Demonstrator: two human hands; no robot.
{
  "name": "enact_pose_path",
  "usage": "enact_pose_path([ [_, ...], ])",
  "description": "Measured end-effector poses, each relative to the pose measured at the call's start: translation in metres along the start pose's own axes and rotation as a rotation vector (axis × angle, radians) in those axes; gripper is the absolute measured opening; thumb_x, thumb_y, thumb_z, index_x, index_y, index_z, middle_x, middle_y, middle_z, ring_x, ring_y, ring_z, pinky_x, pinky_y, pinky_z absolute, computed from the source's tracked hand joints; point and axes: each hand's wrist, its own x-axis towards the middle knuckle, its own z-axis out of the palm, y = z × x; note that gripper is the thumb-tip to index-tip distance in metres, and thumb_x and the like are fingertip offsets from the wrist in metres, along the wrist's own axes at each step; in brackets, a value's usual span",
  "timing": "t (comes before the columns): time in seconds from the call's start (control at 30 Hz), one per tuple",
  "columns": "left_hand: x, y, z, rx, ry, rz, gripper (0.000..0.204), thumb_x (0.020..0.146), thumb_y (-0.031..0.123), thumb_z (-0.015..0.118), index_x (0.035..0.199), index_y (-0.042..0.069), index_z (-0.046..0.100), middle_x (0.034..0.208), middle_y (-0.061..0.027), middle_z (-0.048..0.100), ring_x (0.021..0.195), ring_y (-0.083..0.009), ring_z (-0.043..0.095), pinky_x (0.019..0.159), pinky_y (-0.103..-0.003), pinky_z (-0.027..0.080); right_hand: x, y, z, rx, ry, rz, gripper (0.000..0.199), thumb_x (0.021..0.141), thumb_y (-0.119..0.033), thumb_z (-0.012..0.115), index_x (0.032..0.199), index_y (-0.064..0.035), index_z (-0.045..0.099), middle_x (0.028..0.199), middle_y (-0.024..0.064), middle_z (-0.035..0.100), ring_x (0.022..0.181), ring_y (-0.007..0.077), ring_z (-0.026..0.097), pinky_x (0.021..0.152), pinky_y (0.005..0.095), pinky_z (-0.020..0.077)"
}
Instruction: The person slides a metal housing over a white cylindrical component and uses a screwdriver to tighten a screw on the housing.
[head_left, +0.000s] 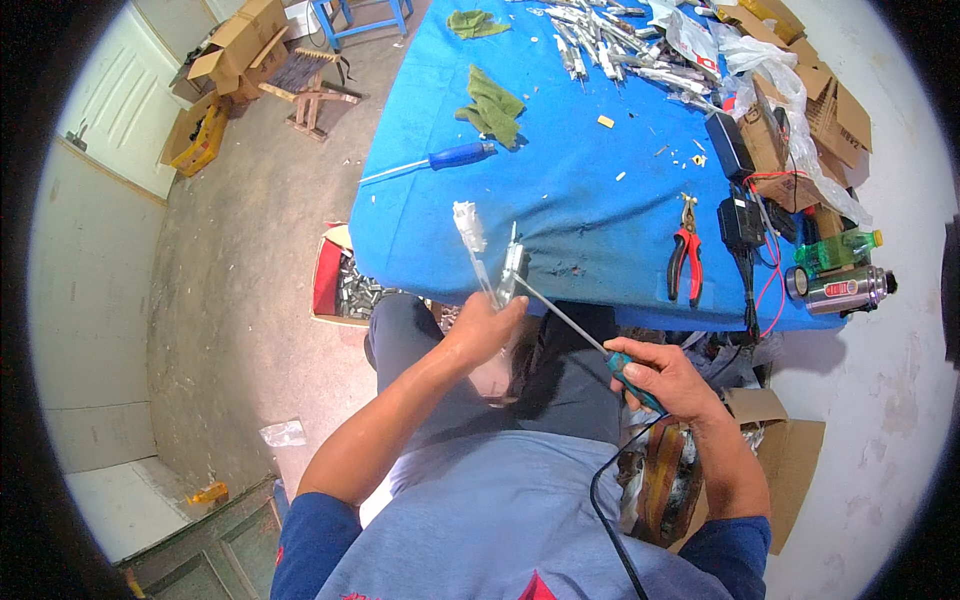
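Note:
My left hand (482, 328) is closed around a slim whitish and silver device (511, 264) at the table's near edge. From the same grip rises a long translucent strip with a crumpled-looking white end (468, 226); I cannot tell whether the two are joined. My right hand (668, 380) grips the teal handle of a screwdriver (565, 318). Its long metal shaft points up and left, with the tip at the slim device. Close to the handle's end runs a black cable (597, 490); whether it joins the handle is unclear.
On the blue-covered table (590, 220) lie a blue-handled screwdriver (462, 155), red-and-black pliers (685, 262), green cloths (490, 108) and a pile of slim white devices (610, 45). Black adapters (740, 222), a green bottle (840, 252) and a steel flask (845, 290) line the right side. A box of metal parts (335, 285) stands below left.

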Motion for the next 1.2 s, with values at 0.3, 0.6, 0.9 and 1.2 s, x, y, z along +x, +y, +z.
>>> enact_pose_path([
  [0.3,0.004,-0.012,0.005,0.018,0.031,0.099,0.035,0.095,0.033,0.058,0.075,0.006,0.052,0.059,0.0037,0.043,0.053,-0.0079,0.039,0.047,-0.03,0.032,0.004,0.01,0.012,-0.899,0.217,-0.631,0.042,0.091,-0.017,0.064,0.132,-0.0101,0.057,0.081,0.0112,0.065,0.06,0.025,0.062,0.054,0.0344,0.0503],
  [0.6,0.002,-0.002,0.003,0.041,0.044,0.052,0.032,0.092,0.03,0.059,0.074,0.005,0.052,0.059,0.0006,0.047,0.053,-0.0097,0.043,0.047,-0.03,0.035,0.004,0.016,0.022,-0.947,0.252,-0.654,0.046,0.09,-0.015,0.065,0.134,-0.0084,0.055,0.084,0.0145,0.065,0.063,0.0265,0.065,0.049,0.0354,0.0508],
  [0.9,-0.001,0.005,-0.004,-0.1,-0.024,-0.006,0.028,0.092,0.029,0.06,0.077,0.007,0.052,0.059,0.0034,0.043,0.05,-0.0074,0.037,0.043,-0.029,0.028,-0.003,0.013,0.0,0.189,-0.061,-0.081,0.06,0.088,-0.016,0.066,0.141,0.0032,0.045,0.101,0.0141,0.065,0.074,0.0132,0.062,0.054,0.024,0.0503],
  [1.2,0.001,-0.001,0.001,-0.181,-0.006,-0.023,0.03,0.094,0.029,0.059,0.074,0.01,0.049,0.057,0.0058,0.039,0.046,-0.0054,0.032,0.04,-0.027,0.023,-0.005,0.017,0.005,0.233,-0.037,-0.073,0.057,0.091,-0.012,0.061,0.143,0.0016,0.043,0.103,0.0151,0.065,0.071,0.0124,0.061,0.049,0.0221,0.0463],
])
